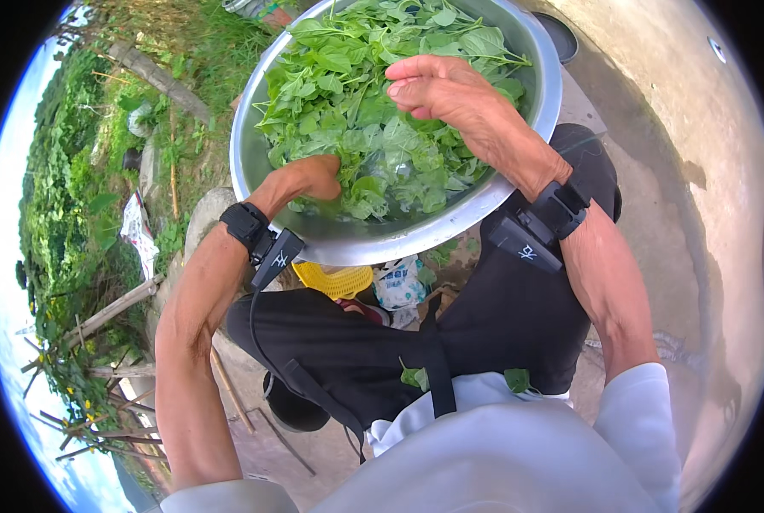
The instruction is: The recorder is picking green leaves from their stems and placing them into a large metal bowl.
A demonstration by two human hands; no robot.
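Note:
A large metal basin (523,186) holds water and many green leaves with stems (356,64). At the basin's near left side, my left hand (321,176) dips among the leaves; its fingers are hidden below the water or greens. Over the right part of the leaves is my right hand (443,86), its fingers held close together and pointing left. Nothing is plainly visible between them, though the palm side is hidden. Each wrist wears a black strap with a small device. Two loose leaves (414,377) lie on my clothing at the waist.
Below the basin are a yellow perforated plastic basket (337,280) and a white printed plastic bag (400,283). A pale wall (696,128) curves along the right. Plants, wooden poles (109,311) and a stone (209,215) stand at the left. A dark round pan (558,37) sits behind the basin.

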